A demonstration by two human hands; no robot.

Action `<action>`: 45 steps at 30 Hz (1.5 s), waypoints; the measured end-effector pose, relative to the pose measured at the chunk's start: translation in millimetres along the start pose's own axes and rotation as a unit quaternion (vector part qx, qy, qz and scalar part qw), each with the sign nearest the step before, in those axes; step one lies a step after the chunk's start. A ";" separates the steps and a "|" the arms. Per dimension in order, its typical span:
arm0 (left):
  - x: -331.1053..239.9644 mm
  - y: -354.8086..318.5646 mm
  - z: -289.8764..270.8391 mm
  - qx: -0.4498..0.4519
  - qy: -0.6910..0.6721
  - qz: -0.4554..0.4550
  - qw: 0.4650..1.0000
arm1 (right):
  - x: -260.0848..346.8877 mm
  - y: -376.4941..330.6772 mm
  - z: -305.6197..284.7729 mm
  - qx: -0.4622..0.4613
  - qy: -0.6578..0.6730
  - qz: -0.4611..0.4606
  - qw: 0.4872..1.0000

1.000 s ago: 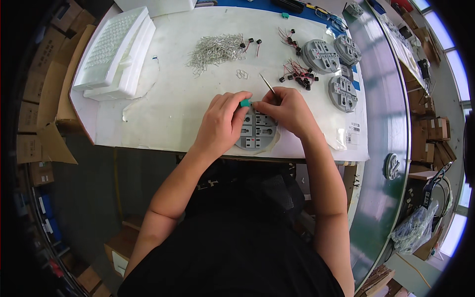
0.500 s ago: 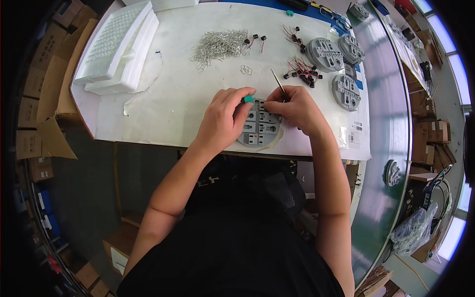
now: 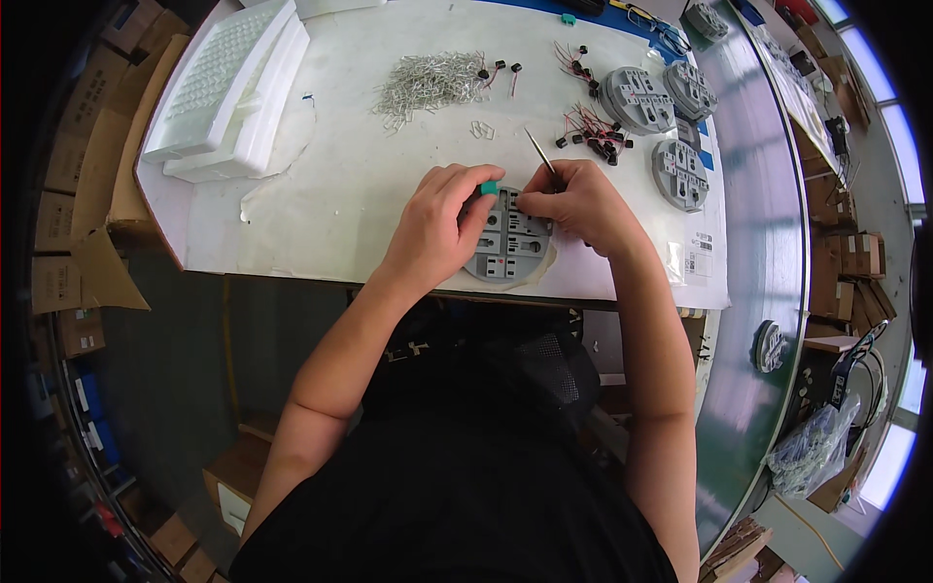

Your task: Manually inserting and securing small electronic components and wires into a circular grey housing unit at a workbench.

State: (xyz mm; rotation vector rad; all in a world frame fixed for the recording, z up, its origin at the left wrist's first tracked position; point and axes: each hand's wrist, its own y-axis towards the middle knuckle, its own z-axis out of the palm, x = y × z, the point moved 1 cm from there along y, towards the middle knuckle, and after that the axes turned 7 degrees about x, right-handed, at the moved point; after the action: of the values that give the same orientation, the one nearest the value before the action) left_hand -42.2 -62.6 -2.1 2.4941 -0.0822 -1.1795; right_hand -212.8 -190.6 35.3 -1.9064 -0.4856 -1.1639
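A round grey plastic base (image 3: 501, 269) with rectangular slots and recesses lies near the front edge of the table. Over its far left side, my left hand (image 3: 437, 219) pinches a small green block (image 3: 489, 188) between thumb and finger. My right hand (image 3: 581, 207) has a slender metal tool (image 3: 537, 147) gripped in it, the thin end sticking out toward the far left. The thumb and fingertips of that hand press at the base's far right part. What lies under those fingertips is hidden.
A heap of small metal clips (image 3: 434, 85) lies beyond my hands. Black parts with red wires (image 3: 595, 136) lie at the right, near several finished-looking grey bases (image 3: 637, 100). White foam trays (image 3: 228, 97) stand at the left. A green surface (image 3: 729, 291) runs along the right.
The view has shifted slightly, so the table's things sit a little higher. Both hands keep their places at the grey base, with the green block and metal tool still held.
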 end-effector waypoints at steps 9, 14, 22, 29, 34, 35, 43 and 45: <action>-1.6 0.6 -2.3 0.005 -0.007 -0.007 1.000 | -6.2 4.1 -2.7 0.003 -0.029 -0.002 1.000; -6.9 6.5 -14.2 0.042 0.069 0.034 0.996 | -17.4 4.3 -12.2 0.007 0.103 0.019 0.994; -24.1 29.2 -14.8 0.172 0.154 0.050 0.972 | -19.9 3.9 -8.9 -0.003 0.097 -0.008 0.995; -42.1 47.6 -12.4 0.289 0.209 -0.004 0.934 | -19.8 -0.9 -13.8 -0.002 0.107 -0.011 0.994; -30.7 49.5 -2.7 0.318 0.216 -0.004 0.923 | -20.3 -19.0 -28.4 -0.125 0.030 -0.083 0.988; -27.9 48.1 -2.8 0.317 0.214 -0.004 0.924 | -20.6 -24.2 -43.7 -0.205 -0.018 -0.102 0.973; -21.1 29.1 -0.6 0.188 0.191 0.083 0.960 | -24.4 -3.0 -100.9 -0.335 -0.389 -0.048 0.856; -20.4 26.6 2.9 0.174 0.180 0.081 0.965 | -23.9 1.0 -99.3 -0.318 -0.433 -0.010 0.843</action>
State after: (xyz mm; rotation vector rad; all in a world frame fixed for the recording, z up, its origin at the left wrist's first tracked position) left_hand -54.7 -83.8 20.8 2.8994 -0.4186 -0.6770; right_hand -277.8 -269.3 36.6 -3.0099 -0.6293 -0.3950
